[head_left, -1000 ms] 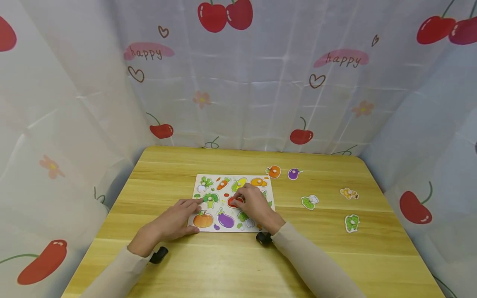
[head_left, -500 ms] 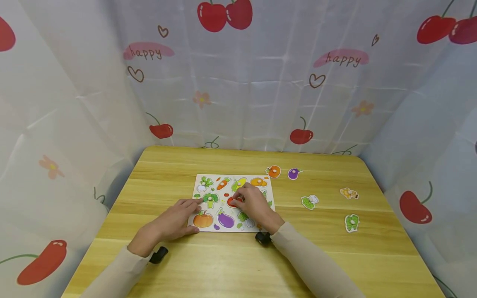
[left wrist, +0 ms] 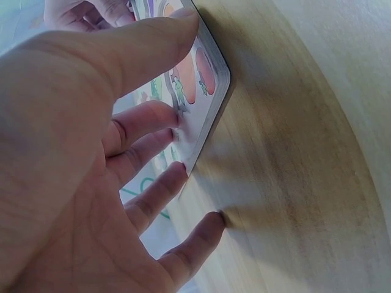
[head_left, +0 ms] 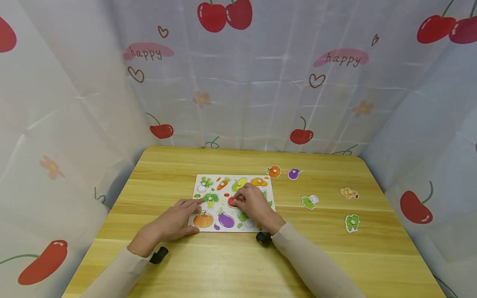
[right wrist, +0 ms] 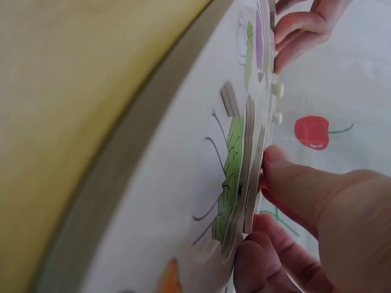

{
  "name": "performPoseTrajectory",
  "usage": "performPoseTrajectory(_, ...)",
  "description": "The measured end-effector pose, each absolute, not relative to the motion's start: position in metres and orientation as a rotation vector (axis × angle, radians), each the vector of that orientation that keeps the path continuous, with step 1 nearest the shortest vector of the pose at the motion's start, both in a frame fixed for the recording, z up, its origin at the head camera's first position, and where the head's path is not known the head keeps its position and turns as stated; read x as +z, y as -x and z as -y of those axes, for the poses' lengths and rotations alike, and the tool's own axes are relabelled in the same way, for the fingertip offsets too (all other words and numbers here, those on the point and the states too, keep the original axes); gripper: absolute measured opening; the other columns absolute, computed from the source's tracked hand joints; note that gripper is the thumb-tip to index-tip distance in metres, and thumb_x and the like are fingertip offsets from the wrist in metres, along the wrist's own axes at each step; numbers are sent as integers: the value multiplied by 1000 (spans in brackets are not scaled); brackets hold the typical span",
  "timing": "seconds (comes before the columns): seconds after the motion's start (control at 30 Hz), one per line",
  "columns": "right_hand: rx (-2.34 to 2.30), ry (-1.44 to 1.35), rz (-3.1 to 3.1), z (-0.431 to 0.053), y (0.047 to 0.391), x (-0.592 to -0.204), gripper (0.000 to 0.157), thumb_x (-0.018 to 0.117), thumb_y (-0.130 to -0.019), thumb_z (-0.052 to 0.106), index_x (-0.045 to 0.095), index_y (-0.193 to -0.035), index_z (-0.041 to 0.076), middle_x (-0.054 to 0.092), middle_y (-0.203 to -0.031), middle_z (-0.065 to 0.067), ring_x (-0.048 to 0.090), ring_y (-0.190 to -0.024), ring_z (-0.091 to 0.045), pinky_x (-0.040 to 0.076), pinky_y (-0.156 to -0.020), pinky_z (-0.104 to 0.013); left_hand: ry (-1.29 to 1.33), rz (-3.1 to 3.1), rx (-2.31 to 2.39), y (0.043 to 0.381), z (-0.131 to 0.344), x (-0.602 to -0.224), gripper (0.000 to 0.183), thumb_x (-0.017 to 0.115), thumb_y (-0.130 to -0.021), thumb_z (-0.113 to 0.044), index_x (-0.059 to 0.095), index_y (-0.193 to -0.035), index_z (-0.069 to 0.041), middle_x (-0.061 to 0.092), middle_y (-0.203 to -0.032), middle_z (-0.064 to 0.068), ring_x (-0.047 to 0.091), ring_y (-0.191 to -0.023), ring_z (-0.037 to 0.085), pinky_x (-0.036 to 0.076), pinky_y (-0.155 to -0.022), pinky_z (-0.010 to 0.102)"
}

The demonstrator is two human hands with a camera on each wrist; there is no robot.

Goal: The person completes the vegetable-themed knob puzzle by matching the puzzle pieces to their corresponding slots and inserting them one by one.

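Note:
A white wooden peg puzzle board (head_left: 229,230) with vegetable pictures lies on the table. My right hand (head_left: 258,205) reaches over it and pinches the red tomato piece (head_left: 233,202) near the board's middle. In the right wrist view the thumb (right wrist: 287,165) and fingertips meet close at a thin wooden piece by the board's surface. My left hand (head_left: 173,220) rests along the board's left edge, fingers spread and relaxed. The left wrist view shows its thumb over the board's corner and one fingertip (left wrist: 215,221) on the tabletop. Knobbed carrot (head_left: 223,183) and broccoli (head_left: 210,200) pieces lie on the board.
Loose pieces lie right of the board on the wooden table (head_left: 231,265): an orange pumpkin (head_left: 274,171), a purple eggplant (head_left: 293,174), a green-and-white cabbage-like piece (head_left: 309,202), a yellow-brown piece (head_left: 349,193) and a leafy green piece (head_left: 352,223). A cherry-print curtain (head_left: 238,103) surrounds the table.

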State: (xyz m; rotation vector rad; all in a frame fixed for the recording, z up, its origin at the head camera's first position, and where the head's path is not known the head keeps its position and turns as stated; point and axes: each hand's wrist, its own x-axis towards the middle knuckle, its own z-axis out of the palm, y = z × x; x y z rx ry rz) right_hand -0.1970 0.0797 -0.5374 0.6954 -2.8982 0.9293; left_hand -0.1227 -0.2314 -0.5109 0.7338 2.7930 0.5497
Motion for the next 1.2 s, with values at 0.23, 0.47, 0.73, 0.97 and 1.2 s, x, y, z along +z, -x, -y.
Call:
performPoseTrajectory(0.23, 967, -728, 2919, -82, 196, -536, 16, 94, -103, 26, 91, -113, 14, 73, -112, -3, 58, -93, -14, 52, -80, -27, -736, -2792, 563, 122, 231, -509, 57, 92, -104, -29, 69, -150, -5, 49, -183, 16, 49, -166, 47, 48, -132, 70)
performPoseTrajectory(0.47, 984, -755, 2936, -83, 195, -534, 21, 95, -102, 26, 91, -117, 13, 73, -115, -3, 58, -94, -14, 52, -81, -27, -727, -2790, 563, 122, 230, -508, 57, 92, -103, -28, 69, -150, -5, 49, -183, 16, 49, -166, 47, 48, -133, 70)
performPoseTrajectory(0.73, 970, -746, 2922, -83, 195, -536, 15, 93, -103, 22, 91, -116, 13, 74, -116, -4, 58, -95, -14, 53, -81, -26, -728, -2794, 554, 122, 229, -507, 56, 92, -103, -28, 70, -148, -5, 50, -183, 17, 49, -166, 47, 48, -133, 70)
performPoseTrajectory(0.97, 952, -721, 2921, -83, 194, -537, 14, 92, -103, 21, 91, -114, 12, 75, -118, -5, 59, -96, -14, 54, -83, -27, -724, -2791, 554, 122, 229, -509, 55, 92, -103, -29, 70, -147, -5, 50, -183, 17, 49, -166, 47, 48, -133, 70)
performPoseTrajectory(1.2, 982, -725, 2920, -84, 194, -535, 14, 93, -103, 20, 91, -114, 12, 74, -118, -6, 61, -97, -16, 55, -83, -27, -725, -2788, 559, 123, 229, -508, 55, 92, -103, -29, 69, -147, -5, 50, -183, 17, 49, -166, 47, 47, -133, 69)
